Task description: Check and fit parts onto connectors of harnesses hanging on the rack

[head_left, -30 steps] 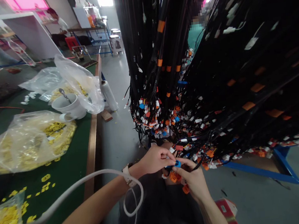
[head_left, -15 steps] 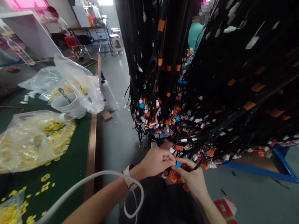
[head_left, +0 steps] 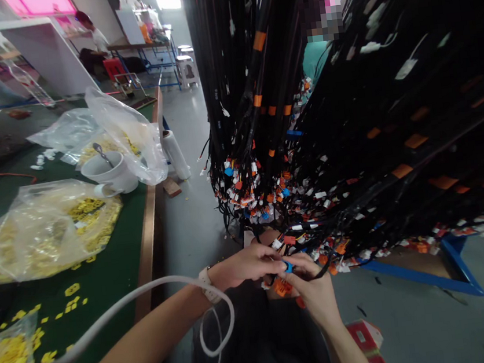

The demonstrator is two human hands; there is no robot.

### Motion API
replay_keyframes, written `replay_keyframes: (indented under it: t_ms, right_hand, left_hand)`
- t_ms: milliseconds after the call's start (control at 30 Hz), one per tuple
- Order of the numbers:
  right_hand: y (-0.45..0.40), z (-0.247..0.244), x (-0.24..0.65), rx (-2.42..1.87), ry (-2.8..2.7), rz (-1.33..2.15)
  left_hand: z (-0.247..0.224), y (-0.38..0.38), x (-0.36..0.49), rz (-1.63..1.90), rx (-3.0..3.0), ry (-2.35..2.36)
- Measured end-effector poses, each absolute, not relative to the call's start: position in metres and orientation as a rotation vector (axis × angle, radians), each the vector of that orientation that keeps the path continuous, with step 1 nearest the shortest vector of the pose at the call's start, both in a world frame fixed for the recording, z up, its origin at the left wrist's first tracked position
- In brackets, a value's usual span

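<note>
A small blue connector point(head_left: 287, 266) sits between my two hands, low in front of my lap. My right hand point(head_left: 310, 283) pinches it between thumb and fingers. From the other side, my left hand point(head_left: 251, 265) has its fingertips closed at the connector; whether something small is between them is too small to tell. Just below hangs an orange connector point(head_left: 282, 287). A red connector point(head_left: 289, 239) lies above my fingers among the cable ends. Bundles of black cables point(head_left: 231, 89) hang ahead, their ends full of white, orange and blue connectors.
On the green table point(head_left: 100, 279) at left are bags of yellow parts point(head_left: 55, 226) and a white cup point(head_left: 109, 168) with a spoon. A white cord point(head_left: 120, 303) crosses over my left forearm. A blue frame point(head_left: 437, 281) stands at right. Two people are in the background.
The fingers of my left hand have straightened a little and lie flatter against the blue connector. My right hand has barely moved.
</note>
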State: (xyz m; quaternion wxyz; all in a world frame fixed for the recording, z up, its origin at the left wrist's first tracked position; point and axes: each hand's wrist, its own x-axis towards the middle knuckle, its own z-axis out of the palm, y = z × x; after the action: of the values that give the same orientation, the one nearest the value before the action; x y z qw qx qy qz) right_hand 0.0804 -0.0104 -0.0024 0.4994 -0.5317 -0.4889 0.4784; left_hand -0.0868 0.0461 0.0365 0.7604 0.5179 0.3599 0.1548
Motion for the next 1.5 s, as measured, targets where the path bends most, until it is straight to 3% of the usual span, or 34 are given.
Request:
replay_keyframes:
  t_ms: [167, 433, 1500]
  right_hand:
    - [-0.011, 0.001, 0.080, -1.320, -1.182, 1.102]
    - [-0.012, 0.001, 0.079, -1.269, -1.133, 1.135]
    - [-0.014, 0.011, 0.074, -1.334, -1.006, 1.246]
  left_hand:
    - [0.034, 0.041, -0.082, 0.347, 0.872, 0.679]
    - [0.028, 0.037, -0.076, 0.466, 1.133, 0.794]
    - [0.026, 0.035, -0.072, 0.487, 1.221, 0.858]
